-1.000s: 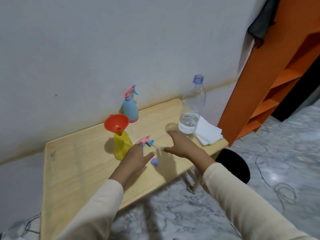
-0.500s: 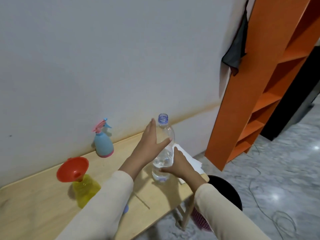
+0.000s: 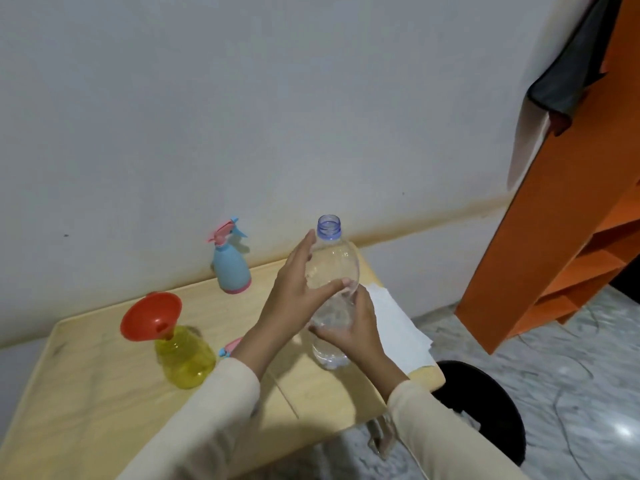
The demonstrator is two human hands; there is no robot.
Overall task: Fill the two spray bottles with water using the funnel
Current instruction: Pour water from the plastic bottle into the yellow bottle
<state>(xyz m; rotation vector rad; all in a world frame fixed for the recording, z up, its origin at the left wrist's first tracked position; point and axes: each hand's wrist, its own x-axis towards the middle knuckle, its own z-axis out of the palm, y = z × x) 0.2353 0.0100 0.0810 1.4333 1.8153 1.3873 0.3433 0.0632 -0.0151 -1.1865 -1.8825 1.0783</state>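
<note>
Clear plastic water bottle (image 3: 334,271), uncapped with a blue neck, stands near the table's (image 3: 86,393) right end; left hand (image 3: 298,292) wraps its shoulder, right hand (image 3: 353,327) clasps its lower body.

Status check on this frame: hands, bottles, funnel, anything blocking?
Left hand and right hand both gripping uncapped water bottle. Orange funnel seated in yellow spray bottle; blue spray bottle capped. Pour path clear.

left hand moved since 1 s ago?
Yes. The left hand left the table by the yellow bottle and went right, onto the water bottle.
</note>
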